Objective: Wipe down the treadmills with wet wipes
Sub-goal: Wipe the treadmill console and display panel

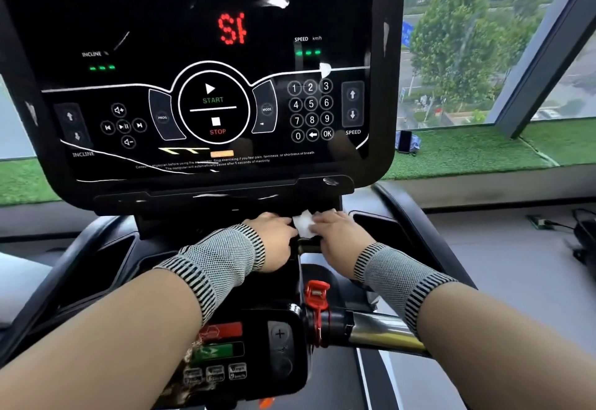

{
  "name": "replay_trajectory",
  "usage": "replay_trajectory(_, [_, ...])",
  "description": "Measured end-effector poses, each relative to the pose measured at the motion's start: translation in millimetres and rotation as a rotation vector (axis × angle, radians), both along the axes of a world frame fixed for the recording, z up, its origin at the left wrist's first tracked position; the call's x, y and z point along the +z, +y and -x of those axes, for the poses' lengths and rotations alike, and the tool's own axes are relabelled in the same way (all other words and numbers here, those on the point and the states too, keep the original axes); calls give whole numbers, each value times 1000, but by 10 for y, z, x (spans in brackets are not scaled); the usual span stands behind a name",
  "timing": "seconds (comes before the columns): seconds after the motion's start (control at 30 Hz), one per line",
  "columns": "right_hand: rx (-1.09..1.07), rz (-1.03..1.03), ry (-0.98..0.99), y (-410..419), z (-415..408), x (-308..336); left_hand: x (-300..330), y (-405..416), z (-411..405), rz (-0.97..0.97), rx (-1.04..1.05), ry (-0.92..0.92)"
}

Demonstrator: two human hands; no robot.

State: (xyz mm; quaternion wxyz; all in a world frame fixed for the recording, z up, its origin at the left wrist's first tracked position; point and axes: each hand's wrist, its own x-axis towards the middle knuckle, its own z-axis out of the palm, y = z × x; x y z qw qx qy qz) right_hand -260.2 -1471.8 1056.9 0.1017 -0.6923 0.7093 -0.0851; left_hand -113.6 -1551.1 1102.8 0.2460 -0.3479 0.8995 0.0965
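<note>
Both hands down just below the console (206, 64), tucked under its bottom lip, and between them the white wipe (303, 223), bunched up and sitting on the dark ledge right beneath the console. Left hand (274, 238) on the wipe's left edge, fingers curled over it; right hand (338, 237) on the right edge, fingers bent down onto it. Looks like a pinch from both sides, though the fingertips themselves hidden behind the knuckles, so hard to call how tight. Grey knitted bands on both wrists.

Judging the step: either refolding the wipe for a fresh face or scrubbing that ledge under the console, can't tell which from here. Console glass above showing streaks and smears, lit up with green dashes and red characters, so plenty left to wipe up there. Well below the console, nearer the body, the red safety clip (317, 295) and the handlebar (380, 333) with its buttons, no telling whether those have had a pass.

Next move, probably: get the wipe flat under one hand, then long even strokes. Light pressure near START and the speed arrows on the console, live panel, easy to set something off
</note>
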Motion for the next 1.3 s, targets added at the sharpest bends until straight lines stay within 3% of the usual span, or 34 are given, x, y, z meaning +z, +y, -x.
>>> replay_trajectory(0.17, [-148,-12,50,61,148,-35,7,15,-110,-50,98,110])
replay_trajectory(0.4, [202,-42,-28,-168,-214,111,54,1,-268,-142,304,288])
replay_trajectory(0.47, [236,-77,-132,-98,-143,109,72,15,-313,-155,325,286])
replay_trajectory(0.6, [330,-112,-5,-23,-50,81,84,54,-319,-203,341,303])
replay_trajectory(0.8, [312,-98,-44,-106,-146,143,83,34,-284,-129,305,268])
replay_trajectory(1.3, [327,-164,106,-274,-220,105,-13,-99,-524,-73,217,194])
